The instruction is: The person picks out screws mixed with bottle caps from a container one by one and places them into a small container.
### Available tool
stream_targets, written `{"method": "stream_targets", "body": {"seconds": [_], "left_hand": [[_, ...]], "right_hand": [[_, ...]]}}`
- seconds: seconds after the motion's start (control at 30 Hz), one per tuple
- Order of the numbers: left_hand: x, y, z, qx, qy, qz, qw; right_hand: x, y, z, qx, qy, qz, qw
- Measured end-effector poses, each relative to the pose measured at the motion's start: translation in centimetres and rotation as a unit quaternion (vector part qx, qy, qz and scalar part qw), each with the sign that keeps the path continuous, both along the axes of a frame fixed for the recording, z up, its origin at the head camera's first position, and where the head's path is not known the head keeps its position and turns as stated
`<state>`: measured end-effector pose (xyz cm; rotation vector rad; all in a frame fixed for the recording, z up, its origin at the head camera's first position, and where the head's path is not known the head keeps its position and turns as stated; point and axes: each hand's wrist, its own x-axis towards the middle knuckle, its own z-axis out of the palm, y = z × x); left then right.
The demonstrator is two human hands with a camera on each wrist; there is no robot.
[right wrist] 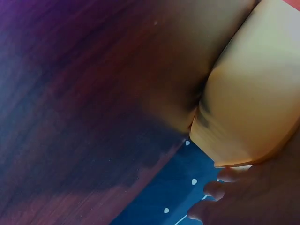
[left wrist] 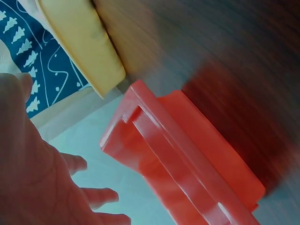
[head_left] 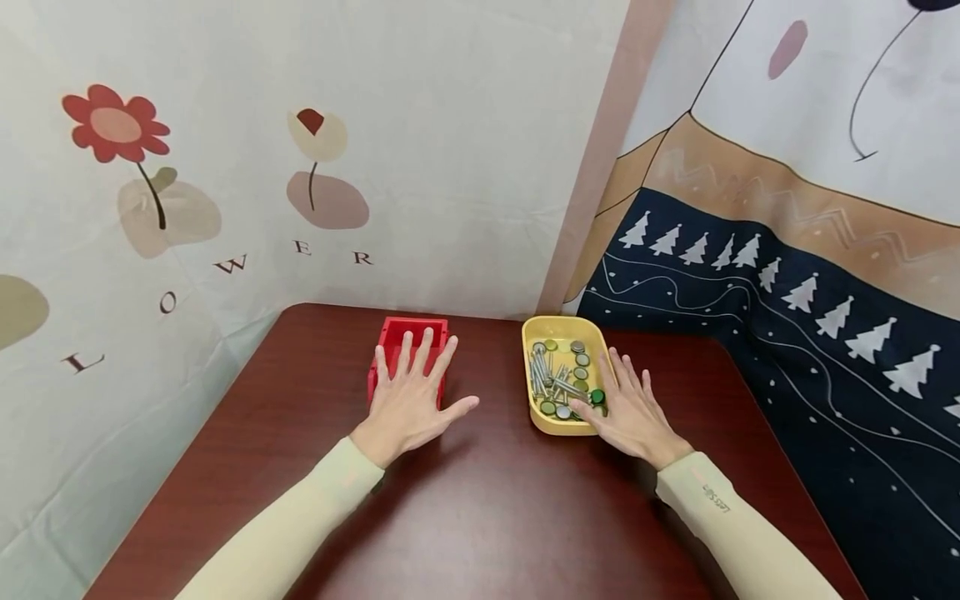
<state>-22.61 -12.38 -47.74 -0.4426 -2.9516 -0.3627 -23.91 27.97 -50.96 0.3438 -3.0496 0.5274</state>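
My left hand (head_left: 411, 400) hovers with spread, straight fingers over the near part of a red plastic bin (head_left: 415, 322). In the left wrist view that hand (left wrist: 37, 173) holds nothing and the bin's rim (left wrist: 168, 136) shows beside it. My right hand (head_left: 636, 414) is stretched out at the right side of a yellow tub (head_left: 564, 427), its thumb over the near right corner. Whether it touches the tub, I cannot tell. Inside the tub lie several metal screws (head_left: 542, 372) and round bottle caps (head_left: 582, 360), some green. My left hand covers much of the red bin's inside.
Both containers stand toward the back of a dark reddish-brown table (head_left: 480, 517), with a gap between them. Behind the table hangs a pale cloth (head_left: 465, 167) with printed flowers. A dark blue cloth (head_left: 825, 400) with white trees hangs along the right.
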Motion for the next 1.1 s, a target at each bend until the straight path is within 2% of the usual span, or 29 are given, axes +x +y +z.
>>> {"method": "stream_targets", "body": {"seconds": [0.6,0.87,1.1], "left_hand": [[-0.2,2.5,0.9,0.006,0.002,-0.046,0.9989],[-0.6,4.9,1.4,-0.026,0.000,-0.080,0.9964],[-1.2,7.2,2.1,-0.057,0.011,-0.123,0.9908]], "right_hand": [[0.7,-1.0,0.2,0.007,-0.012,-0.014,1.000],[1.1,-1.8,0.4,0.018,-0.016,-0.020,0.999],[1.2,-2.4,0.5,0.027,-0.015,-0.023,0.999]]}}
